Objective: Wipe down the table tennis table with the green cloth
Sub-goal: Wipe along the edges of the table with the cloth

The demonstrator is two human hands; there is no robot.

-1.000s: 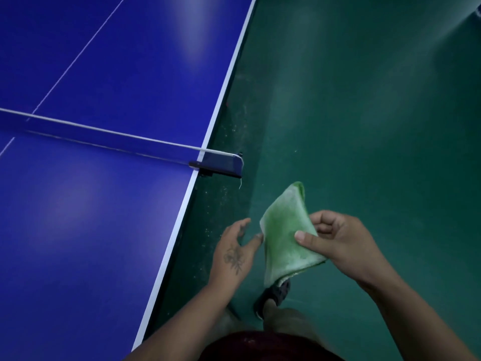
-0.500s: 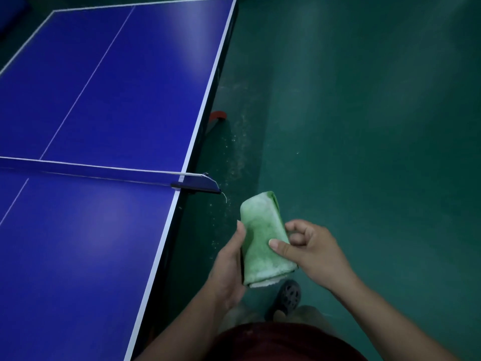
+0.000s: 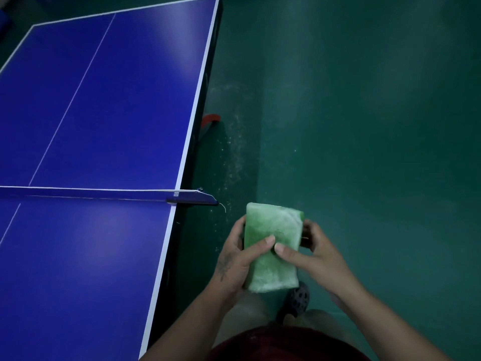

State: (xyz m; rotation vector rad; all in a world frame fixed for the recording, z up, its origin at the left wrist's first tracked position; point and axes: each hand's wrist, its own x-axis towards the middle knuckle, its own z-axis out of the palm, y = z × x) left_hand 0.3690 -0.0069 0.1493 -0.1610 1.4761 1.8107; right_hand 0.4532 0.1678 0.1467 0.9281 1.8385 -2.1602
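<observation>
Held a folded, fuzzy green cloth (image 3: 273,225) upright in both hands, off the right edge of the blue table tennis table (image 3: 104,113), near the net's dark clamp (image 3: 192,198), above the green floor (image 3: 364,126). Gripped with left hand (image 3: 234,261), thumb curled across the front. Pinched by right hand (image 3: 317,256), thumb in front, fingers behind.

Fuzzy, napped green cloth (image 3: 273,246), pale in patches. To the left of the left hand (image 3: 234,261), smooth blue table (image 3: 104,113) with a soft sheen under the lights. Beyond the right hand (image 3: 312,256), matt green floor (image 3: 364,126), speckled pale beside the table.
</observation>
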